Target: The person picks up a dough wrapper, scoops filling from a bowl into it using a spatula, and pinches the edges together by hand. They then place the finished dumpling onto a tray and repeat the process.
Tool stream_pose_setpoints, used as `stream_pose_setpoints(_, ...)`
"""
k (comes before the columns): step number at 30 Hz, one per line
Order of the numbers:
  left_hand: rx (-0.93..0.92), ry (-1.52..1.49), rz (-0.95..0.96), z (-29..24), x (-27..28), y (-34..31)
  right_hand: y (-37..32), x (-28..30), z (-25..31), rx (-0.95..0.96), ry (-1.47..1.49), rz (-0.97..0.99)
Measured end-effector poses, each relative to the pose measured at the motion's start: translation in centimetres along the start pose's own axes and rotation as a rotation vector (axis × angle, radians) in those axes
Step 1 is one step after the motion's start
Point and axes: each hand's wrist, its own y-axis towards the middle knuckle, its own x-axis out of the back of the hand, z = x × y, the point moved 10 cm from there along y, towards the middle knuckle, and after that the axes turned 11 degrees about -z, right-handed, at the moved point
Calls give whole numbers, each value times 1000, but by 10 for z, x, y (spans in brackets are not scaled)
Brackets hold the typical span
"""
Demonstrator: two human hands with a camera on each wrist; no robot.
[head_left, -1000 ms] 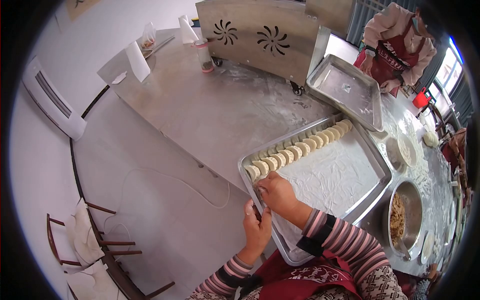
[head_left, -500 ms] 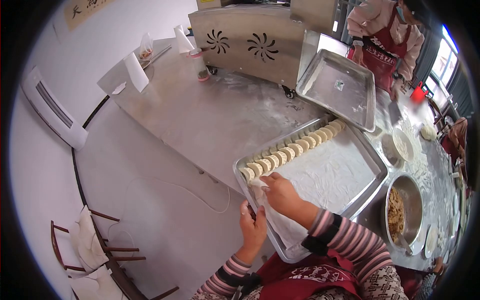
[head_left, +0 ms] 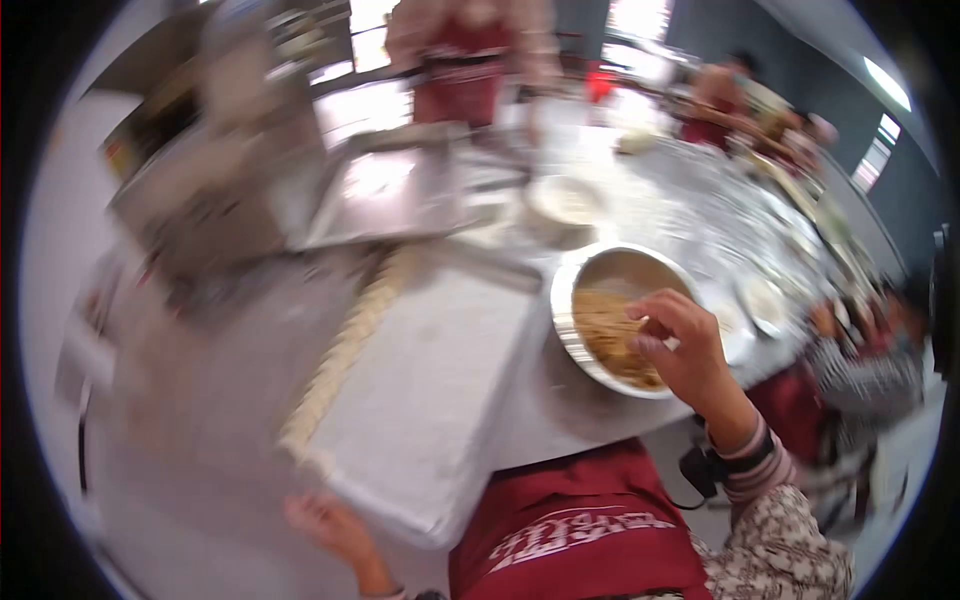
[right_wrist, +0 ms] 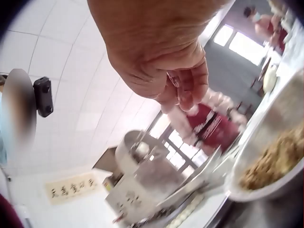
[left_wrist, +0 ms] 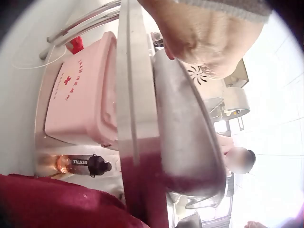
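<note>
My right hand (head_left: pixel 690 350) is over a steel bowl (head_left: pixel 562 325) of brown minced filling (head_left: pixel 605 330), fingers loosely curled, thumb apart. In the right wrist view the bent fingers (right_wrist: pixel 187 85) show nothing between them. My left hand (head_left: pixel 338 530) is blurred beside the near left corner of a metal tray (head_left: pixel 420 350) with a pale lining. Seen by the left wrist camera, the left hand (left_wrist: pixel 209 45) overlaps the tray's outer side (left_wrist: pixel 183 118), its fingertips mostly hidden. A tight row of crescent-shaped dumplings (head_left: pixel 345 350) runs along the tray's left side.
Beyond the tray lies a second metal tray (head_left: pixel 395 190). A white bowl (head_left: pixel 565 205) stands behind the filling bowl. A person in a red apron (head_left: pixel 465 80) is across the table. Under the tabletop, a pink box (left_wrist: pixel 83 92) and a bottle (left_wrist: pixel 80 164) show.
The head view has swung right. My right hand has left the near end of the dumpling row and moved over to the filling bowl. My left hand has come away from the right hand.
</note>
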Motion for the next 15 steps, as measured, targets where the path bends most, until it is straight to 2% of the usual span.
stream_pose_setpoints(1,-51,-1,-2,-20,4,7,-9,41,-30,-102,-20,-140)
stream_pose_setpoints(2,-71,-47,43,-55,7,7,-28,81,-71,-300,166,-322)
stream_pose_setpoints(3,-87,-79,69,-84,10,4,-43,122,-91,-312,109,-457)
stream_pose_setpoints(4,-107,-118,107,-103,4,2,-65,156,-114,-389,65,-545)
stream_pose_setpoints(5,-206,-206,133,-128,-1,-2,-86,184,-136,-464,34,-627)
stream_pose_setpoints(6,-296,-290,153,-141,-14,-1,-97,191,-149,-471,16,-658)
stream_pose_setpoints(7,-308,-310,168,-145,-21,-5,-121,204,-170,-583,30,-718)
stream_pose_setpoints(8,-493,-290,311,-161,-36,-16,-147,212,-192,-697,50,-773)
stream_pose_setpoints(9,-678,-268,452,-177,-53,-35,-163,211,-214,-733,17,-747)
stream_pose_setpoints(10,-310,-480,464,-202,-63,-50,-177,205,-237,-764,14,-723)
stream_pose_setpoints(11,-322,-493,478,-225,-72,-68,-191,197,-257,-795,12,-697)
stream_pose_setpoints(13,-166,-613,680,-248,-104,-105,-200,176,-282,-742,-102,-589)
stream_pose_setpoints(14,-178,-616,688,-265,-111,-121,-195,166,-284,-666,-171,-532)
stream_pose_setpoints(15,-139,-645,801,-279,-124,-143,-189,152,-283,-594,-236,-472)
